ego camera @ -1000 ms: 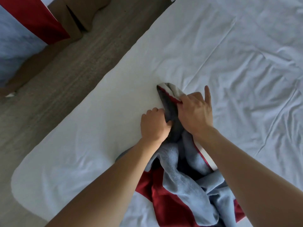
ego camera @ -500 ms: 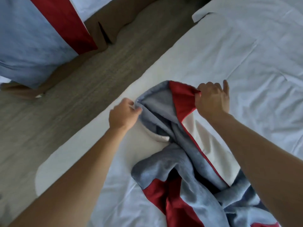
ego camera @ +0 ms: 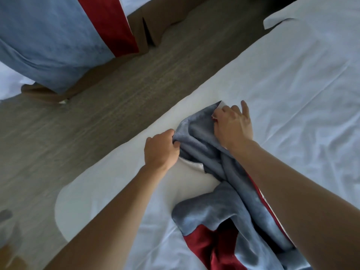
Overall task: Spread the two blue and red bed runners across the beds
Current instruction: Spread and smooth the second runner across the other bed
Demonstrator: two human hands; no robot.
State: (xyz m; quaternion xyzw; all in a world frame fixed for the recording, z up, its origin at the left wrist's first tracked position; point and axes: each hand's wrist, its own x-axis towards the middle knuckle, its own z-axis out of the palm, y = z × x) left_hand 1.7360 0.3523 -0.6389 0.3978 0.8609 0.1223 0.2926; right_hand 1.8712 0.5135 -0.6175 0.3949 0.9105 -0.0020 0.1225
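Observation:
A crumpled blue and red bed runner (ego camera: pixel 220 207) lies bunched on the white bed (ego camera: pixel 292 90) in front of me. My left hand (ego camera: pixel 160 148) grips its blue edge near the bed's left side. My right hand (ego camera: pixel 231 123) grips the runner's far end, where a white underside corner shows; its index finger sticks out. The two hands are a short way apart with blue fabric bunched between them. A second blue and red runner (ego camera: pixel 58 36) lies spread over the other bed at the upper left.
A strip of grey-brown floor (ego camera: pixel 97 123) runs between the two beds. The other bed's brown base (ego camera: pixel 148 30) borders it. A white pillow corner (ego camera: pixel 282 22) sits at the far right of my bed. The sheet to the right is wrinkled.
My hands have pulled apart from a tight bunch, opening the runner's end. The red band seen half a second ago has folded under, so blue fabric now shows between my hands.

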